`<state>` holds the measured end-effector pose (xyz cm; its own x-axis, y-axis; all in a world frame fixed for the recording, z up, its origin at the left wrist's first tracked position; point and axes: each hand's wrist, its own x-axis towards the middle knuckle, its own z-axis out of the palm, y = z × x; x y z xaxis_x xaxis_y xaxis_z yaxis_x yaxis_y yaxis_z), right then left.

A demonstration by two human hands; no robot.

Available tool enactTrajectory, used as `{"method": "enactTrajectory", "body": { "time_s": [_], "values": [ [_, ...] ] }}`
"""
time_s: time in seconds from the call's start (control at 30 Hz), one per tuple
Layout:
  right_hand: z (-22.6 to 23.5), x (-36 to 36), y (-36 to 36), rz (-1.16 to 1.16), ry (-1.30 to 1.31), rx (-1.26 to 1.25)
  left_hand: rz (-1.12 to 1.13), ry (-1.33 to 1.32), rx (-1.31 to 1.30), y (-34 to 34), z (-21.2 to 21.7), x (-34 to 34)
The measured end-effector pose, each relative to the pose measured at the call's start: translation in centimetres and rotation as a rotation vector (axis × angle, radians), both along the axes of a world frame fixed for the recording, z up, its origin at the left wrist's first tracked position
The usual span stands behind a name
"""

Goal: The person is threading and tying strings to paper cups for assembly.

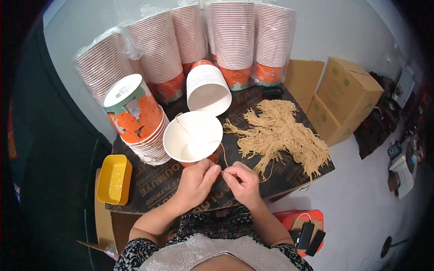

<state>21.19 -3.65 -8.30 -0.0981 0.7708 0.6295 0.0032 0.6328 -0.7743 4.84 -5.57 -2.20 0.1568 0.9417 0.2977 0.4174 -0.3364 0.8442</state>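
Note:
An upright paper bucket [174, 141], white inside with orange low on its outside, stands on the table in front of me. One strand of tan cord [225, 156] hangs over its near right rim, and a piece of the same cord shows at the far left rim. My left hand [195, 185] is closed against the bucket's near side, its thumb and fingertips pinching the cord. Close beside it, my right hand [244, 181] is closed on the cord too. The fingertips hide the exact pinch. To the right lies a loose pile of cut cords [289, 135].
Upside-down stacked orange buckets [135, 113] stand left. A white bucket stack [205, 86] lies behind, mouth toward me. Bagged bucket stacks [233, 36] line the wall. A yellow plastic tray [126, 180] sits at the left table edge; cardboard boxes [348, 90] stand right.

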Motion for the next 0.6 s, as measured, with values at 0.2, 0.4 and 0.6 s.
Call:
{"method": "enactTrajectory", "body": {
  "time_s": [0.2, 0.4, 0.6],
  "values": [
    [0.0, 0.0, -0.1, -0.01, -0.056, -0.003, 0.001, 0.09, 0.036, 0.5, -0.6, 0.1],
    [-0.2, -0.2, 0.0, -0.033, -0.037, -0.061, -0.006, 0.104, -0.001, 0.3, -0.7, 0.0],
    [0.2, 0.4, 1.2, -0.024, -0.123, 0.161, -0.008, 0.168, 0.007, 0.0, -0.4, -0.1]
  ]
}}
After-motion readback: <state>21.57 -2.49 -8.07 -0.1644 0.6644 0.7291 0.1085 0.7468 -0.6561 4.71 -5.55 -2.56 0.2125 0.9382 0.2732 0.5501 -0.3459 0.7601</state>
